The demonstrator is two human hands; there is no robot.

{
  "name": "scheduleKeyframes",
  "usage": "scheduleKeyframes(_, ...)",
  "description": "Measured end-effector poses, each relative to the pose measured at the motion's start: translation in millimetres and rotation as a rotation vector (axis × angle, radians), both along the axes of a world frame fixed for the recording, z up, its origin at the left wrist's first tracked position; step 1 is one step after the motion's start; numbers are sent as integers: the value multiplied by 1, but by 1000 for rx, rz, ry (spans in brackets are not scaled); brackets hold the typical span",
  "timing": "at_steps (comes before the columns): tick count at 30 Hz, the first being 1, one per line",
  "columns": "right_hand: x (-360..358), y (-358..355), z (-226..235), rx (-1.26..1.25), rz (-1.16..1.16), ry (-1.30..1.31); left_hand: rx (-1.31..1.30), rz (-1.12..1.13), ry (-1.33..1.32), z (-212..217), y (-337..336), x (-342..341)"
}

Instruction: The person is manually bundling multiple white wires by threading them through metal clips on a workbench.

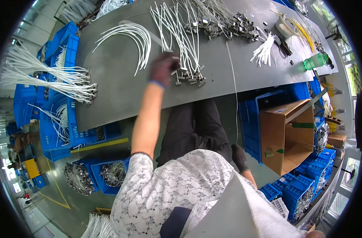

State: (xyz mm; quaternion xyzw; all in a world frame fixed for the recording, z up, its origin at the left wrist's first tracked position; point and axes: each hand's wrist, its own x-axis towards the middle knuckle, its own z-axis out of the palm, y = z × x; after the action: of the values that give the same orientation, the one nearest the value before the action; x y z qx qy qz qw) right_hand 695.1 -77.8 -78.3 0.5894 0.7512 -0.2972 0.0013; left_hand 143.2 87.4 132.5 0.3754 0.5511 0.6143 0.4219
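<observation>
My left hand (164, 69), in a dark reddish glove, reaches over the grey table among white cables. Its fingers look curled beside the nearest cable ends, and what they hold, if anything, is hidden. To its right lie loose white cables (183, 41) with small metal end pieces (193, 76) clustered toward me. A curved bunch of white cables (143, 43) rests on the left of that hand. My right hand (239, 158), in a dark glove, hangs low beside my right leg, away from the table; its fingers do not show clearly.
Metal pieces (244, 27) heap at the table's far side. Short white cables (263, 50) and a green bottle (315, 62) lie farther right. Cable bundles (65, 83) top blue crates on the left. A cardboard box (273, 139) stands below the table's right edge.
</observation>
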Motion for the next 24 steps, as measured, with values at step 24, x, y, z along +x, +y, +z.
scheduleKeyframes(24, 30, -11, -9, -193, 136, -237, -198, -104, -71, -52, 53, 117)
